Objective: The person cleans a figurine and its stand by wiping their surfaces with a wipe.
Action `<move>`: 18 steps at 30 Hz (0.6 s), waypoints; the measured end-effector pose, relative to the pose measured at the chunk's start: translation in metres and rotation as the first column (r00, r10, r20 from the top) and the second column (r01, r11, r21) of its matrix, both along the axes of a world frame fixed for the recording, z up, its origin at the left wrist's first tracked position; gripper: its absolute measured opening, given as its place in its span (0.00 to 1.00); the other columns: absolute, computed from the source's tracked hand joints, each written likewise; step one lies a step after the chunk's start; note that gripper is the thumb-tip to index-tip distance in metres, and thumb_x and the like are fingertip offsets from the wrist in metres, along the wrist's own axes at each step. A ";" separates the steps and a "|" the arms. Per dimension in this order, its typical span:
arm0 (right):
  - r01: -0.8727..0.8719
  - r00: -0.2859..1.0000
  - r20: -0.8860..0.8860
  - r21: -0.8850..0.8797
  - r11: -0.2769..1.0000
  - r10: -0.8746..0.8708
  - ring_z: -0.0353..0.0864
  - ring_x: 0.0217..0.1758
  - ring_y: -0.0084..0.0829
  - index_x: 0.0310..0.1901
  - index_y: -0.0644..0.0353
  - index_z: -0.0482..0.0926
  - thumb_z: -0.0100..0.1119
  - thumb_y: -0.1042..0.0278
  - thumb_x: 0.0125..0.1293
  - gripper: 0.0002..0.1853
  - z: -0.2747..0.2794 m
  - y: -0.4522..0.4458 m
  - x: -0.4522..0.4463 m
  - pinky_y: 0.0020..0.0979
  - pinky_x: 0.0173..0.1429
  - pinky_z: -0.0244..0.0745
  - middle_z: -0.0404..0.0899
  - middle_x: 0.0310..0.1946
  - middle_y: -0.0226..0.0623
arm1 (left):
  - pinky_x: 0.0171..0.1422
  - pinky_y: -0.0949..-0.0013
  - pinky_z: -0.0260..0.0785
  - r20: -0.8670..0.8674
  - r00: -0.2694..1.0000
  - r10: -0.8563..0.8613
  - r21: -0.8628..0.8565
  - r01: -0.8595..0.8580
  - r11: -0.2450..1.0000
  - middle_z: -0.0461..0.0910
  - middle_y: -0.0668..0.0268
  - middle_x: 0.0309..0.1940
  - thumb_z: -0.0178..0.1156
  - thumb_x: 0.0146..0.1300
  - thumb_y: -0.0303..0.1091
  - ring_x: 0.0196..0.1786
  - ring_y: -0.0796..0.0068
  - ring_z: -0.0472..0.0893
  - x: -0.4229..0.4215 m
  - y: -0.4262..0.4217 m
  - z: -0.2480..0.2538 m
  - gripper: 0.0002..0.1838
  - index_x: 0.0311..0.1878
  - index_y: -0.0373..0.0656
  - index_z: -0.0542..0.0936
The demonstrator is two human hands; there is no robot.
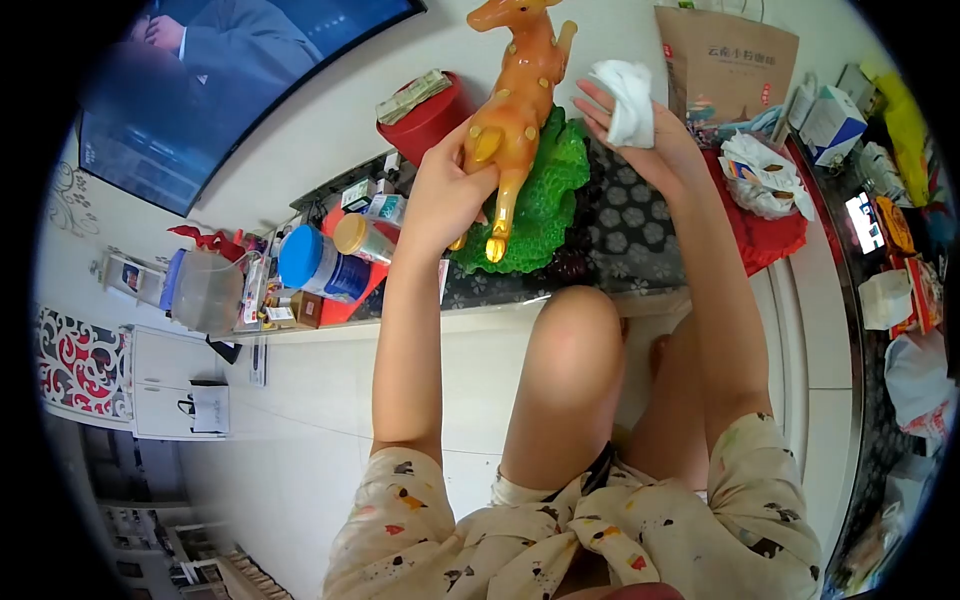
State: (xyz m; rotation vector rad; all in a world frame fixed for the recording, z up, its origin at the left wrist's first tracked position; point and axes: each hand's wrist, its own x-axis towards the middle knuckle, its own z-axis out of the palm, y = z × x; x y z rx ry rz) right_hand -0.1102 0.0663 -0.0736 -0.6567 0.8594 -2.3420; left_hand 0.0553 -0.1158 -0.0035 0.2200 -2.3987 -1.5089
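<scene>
My left hand is wrapped around the rear of an orange deer figurine with gold spots and golden hooves. The deer stands upright, its head cut off in part by the top of the view. Beneath and behind it is a bumpy, translucent green base, resting on a dark patterned cabinet top. To the right of the deer, my right hand is turned palm up, fingers extended, with a crumpled white cloth or tissue held in it. That hand is apart from the figurine.
Left of the figurine are a red container topped with banknotes, a blue-lidded tub, a jar and small boxes. A paper bag and a white plastic bag stand right. A television hangs upper left.
</scene>
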 end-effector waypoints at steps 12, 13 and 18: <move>-0.017 0.888 0.459 0.043 0.999 -0.004 0.67 0.69 0.49 0.69 0.62 0.60 0.33 0.51 0.79 0.27 -0.068 0.032 -0.015 0.47 0.70 0.65 0.69 0.66 0.48 | 0.22 0.79 0.66 -0.028 0.999 0.018 -0.088 -0.021 0.996 0.79 0.71 0.29 0.55 0.56 0.27 0.25 0.86 0.75 0.002 0.003 0.003 0.22 0.56 0.39 0.77; -0.010 0.890 0.454 0.074 0.997 -0.025 0.66 0.70 0.48 0.69 0.61 0.61 0.32 0.48 0.79 0.29 -0.061 0.037 -0.009 0.46 0.71 0.63 0.69 0.67 0.47 | 0.22 0.79 0.66 -0.023 1.000 0.020 -0.090 -0.022 0.996 0.79 0.71 0.29 0.55 0.56 0.27 0.25 0.86 0.75 0.003 0.003 0.004 0.22 0.56 0.39 0.77; 0.051 0.984 0.171 0.003 0.999 -0.051 0.71 0.66 0.42 0.69 0.59 0.61 0.40 0.43 0.76 0.31 -0.042 0.034 -0.013 0.41 0.69 0.64 0.71 0.65 0.44 | 0.24 0.78 0.67 -0.015 1.000 -0.003 -0.042 0.002 0.999 0.81 0.71 0.30 0.56 0.53 0.26 0.23 0.86 0.74 0.001 -0.001 0.003 0.29 0.62 0.41 0.76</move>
